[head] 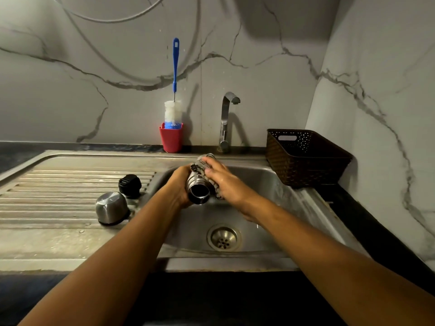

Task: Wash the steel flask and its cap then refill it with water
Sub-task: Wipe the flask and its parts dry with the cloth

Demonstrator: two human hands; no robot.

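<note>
Over the sink point(259, 184): one flask point(197, 184), one cloth point(213, 182), two hands (left hand point(180, 184), right hand point(227, 182)); left of it: one steel cap point(111, 208), one black stopper point(130, 185).

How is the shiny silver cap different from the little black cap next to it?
The silver cap is shiny metal; the black cap is dull and dark. The silver cap looks bigger and smooth, the black cap smaller with a ridged edge. Both sit on the ribbed draining board, and nothing is holding either one.

Left hand point(179, 185) and right hand point(227, 183), both curled gripping, nearly touch ahead.
</note>
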